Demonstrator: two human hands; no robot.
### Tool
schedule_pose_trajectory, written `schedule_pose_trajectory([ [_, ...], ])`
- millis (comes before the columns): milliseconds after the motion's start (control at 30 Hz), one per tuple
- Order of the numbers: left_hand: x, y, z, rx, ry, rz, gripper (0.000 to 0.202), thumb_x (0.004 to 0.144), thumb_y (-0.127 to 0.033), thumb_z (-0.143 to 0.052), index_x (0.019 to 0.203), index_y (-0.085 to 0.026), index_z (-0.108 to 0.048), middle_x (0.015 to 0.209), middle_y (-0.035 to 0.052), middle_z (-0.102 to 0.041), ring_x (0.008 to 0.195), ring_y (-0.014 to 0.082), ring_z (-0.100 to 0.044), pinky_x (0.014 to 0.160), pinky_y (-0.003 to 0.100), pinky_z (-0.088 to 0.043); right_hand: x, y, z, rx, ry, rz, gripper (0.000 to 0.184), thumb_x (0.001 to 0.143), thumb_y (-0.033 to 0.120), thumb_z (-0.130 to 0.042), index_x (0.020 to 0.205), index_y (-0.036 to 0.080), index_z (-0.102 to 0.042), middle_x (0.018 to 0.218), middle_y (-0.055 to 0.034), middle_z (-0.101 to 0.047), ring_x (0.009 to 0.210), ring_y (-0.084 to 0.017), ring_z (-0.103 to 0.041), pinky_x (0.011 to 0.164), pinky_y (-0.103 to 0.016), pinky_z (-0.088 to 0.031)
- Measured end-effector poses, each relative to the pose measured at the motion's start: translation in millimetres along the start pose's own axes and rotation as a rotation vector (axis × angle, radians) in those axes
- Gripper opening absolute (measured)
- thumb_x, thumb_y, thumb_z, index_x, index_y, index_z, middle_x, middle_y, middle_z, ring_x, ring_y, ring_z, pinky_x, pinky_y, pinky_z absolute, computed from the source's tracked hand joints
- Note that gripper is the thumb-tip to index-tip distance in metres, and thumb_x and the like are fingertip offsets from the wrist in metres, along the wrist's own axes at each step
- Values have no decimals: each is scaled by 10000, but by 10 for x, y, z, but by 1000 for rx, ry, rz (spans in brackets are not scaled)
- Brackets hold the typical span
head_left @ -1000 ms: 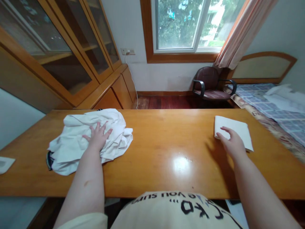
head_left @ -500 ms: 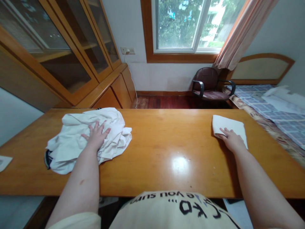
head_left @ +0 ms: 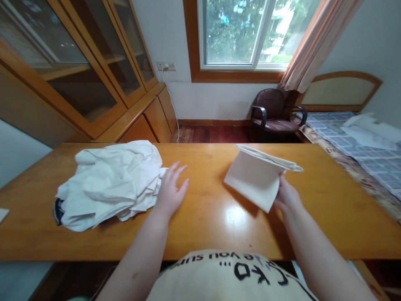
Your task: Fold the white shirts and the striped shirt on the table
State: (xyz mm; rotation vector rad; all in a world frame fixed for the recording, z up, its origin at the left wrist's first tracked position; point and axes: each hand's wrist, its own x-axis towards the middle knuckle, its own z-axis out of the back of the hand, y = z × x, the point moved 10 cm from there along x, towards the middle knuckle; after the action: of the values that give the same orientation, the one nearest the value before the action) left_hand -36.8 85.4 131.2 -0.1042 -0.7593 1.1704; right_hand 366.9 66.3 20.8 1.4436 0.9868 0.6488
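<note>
A folded white cloth (head_left: 252,175) is lifted partly off the wooden table (head_left: 200,234), its lower flap hanging open toward the left. My right hand (head_left: 286,194) grips it at its right edge, fingers partly hidden behind the fabric. Fingers apart and holding nothing, my left hand (head_left: 171,188) is just at the right side of a crumpled heap of white clothing (head_left: 109,184). Whether the left hand touches that heap I cannot tell. A dark trim (head_left: 58,211) shows at the heap's left end.
Beyond the table stand a maroon armchair (head_left: 272,110) and a bed with a checked sheet (head_left: 341,133). A glass-door cabinet (head_left: 125,96) rises at the left. A white cord (head_left: 172,102) hangs from the wall outlet. A paper corner (head_left: 3,214) lies at the table's left.
My right hand has picked up the folded cloth, which lay flat, and moved it left while it partly unfolded. My left hand has left the top of the clothing heap and moved right.
</note>
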Motion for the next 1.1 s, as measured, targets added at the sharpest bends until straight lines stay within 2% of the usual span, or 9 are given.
schedule_pose_trajectory([
  [100, -214, -274, -700, -16, 351, 23, 496, 904, -376, -442, 1367, -199, -442, 1479, 135, -369, 1380, 257, -306, 1128, 481, -230, -142, -292, -5, -250, -39, -14, 626, 661, 549, -687, 1136, 159, -570, 1154, -171, -623, 1011, -320, -629, 859, -485, -518],
  [233, -632, -593, -1341, 37, 734, -27, 783, 792, -527, -582, 1466, -244, -302, 1566, 142, -163, 1435, 335, -107, 1127, 574, -115, -341, 16, -115, -751, -57, 389, 672, 729, 489, -637, 1278, 132, -492, 1354, -198, -479, 1245, -319, -466, 1060, -511, -345],
  [367, -760, -765, -1520, 86, 794, -120, 882, 717, -648, -602, 1470, -327, -274, 1577, 109, -128, 1434, 371, -4, 1073, 668, 38, -463, 60, -660, -976, 314, 587, 470, 856, 455, -509, 1216, 158, -562, 1379, -169, -480, 1293, -272, -428, 1087, -467, -322],
  [500, -723, -768, -1498, 5, 882, -216, 602, 803, -469, -596, 1374, -452, -408, 1567, 17, -195, 1437, 355, -29, 1061, 685, 44, -490, -47, -995, -1199, 537, 565, 521, 867, 442, -521, 1304, 159, -506, 1392, -171, -478, 1291, -298, -431, 1060, -485, -330],
  [600, -538, -559, -1310, 48, 786, -141, 440, 853, -232, -513, 1237, -435, -580, 1500, 1, -365, 1440, 334, -53, 1074, 663, 69, -496, -78, -1049, -1355, 594, 452, 386, 899, 421, -469, 1138, 161, -623, 1123, -167, -661, 1061, -303, -595, 923, -446, -430],
  [700, -439, -348, -1165, 77, 687, -7, 451, 834, -268, -543, 1276, -348, -572, 1501, 62, -361, 1434, 353, -94, 1084, 664, 23, -594, -83, -1074, -1340, 668, 355, 362, 919, 419, -419, 920, 179, -690, 904, -127, -703, 882, -265, -640, 826, -383, -464],
  [800, -500, -301, -1242, -4, 726, 41, 680, 746, -369, -653, 1391, -320, -442, 1551, 65, -248, 1427, 372, -116, 1100, 622, -151, -744, -108, -1122, -1150, 727, 372, 391, 913, 429, -422, 1095, 174, -656, 1141, -139, -652, 1084, -269, -588, 945, -402, -426],
  [933, -405, -151, -1245, -140, 524, 140, 433, 826, -195, -513, 1245, -252, -602, 1388, 65, -517, 1362, 272, -346, 1103, 439, -295, -832, -293, -1052, -1112, 666, 435, 953, 732, 550, -646, 1480, 116, -246, 1540, -207, -191, 1419, -318, -187, 1117, -481, -252],
  [1100, -390, 641, -1163, -616, 104, 694, 358, 889, -391, -443, 1044, -147, -654, 1011, 123, -707, 971, 255, -649, 852, 398, -510, -906, -416, -1040, -1249, 697, 485, 933, 735, 512, -668, 1489, 150, -256, 1515, -175, -287, 1412, -307, -218, 1134, -492, -236],
])
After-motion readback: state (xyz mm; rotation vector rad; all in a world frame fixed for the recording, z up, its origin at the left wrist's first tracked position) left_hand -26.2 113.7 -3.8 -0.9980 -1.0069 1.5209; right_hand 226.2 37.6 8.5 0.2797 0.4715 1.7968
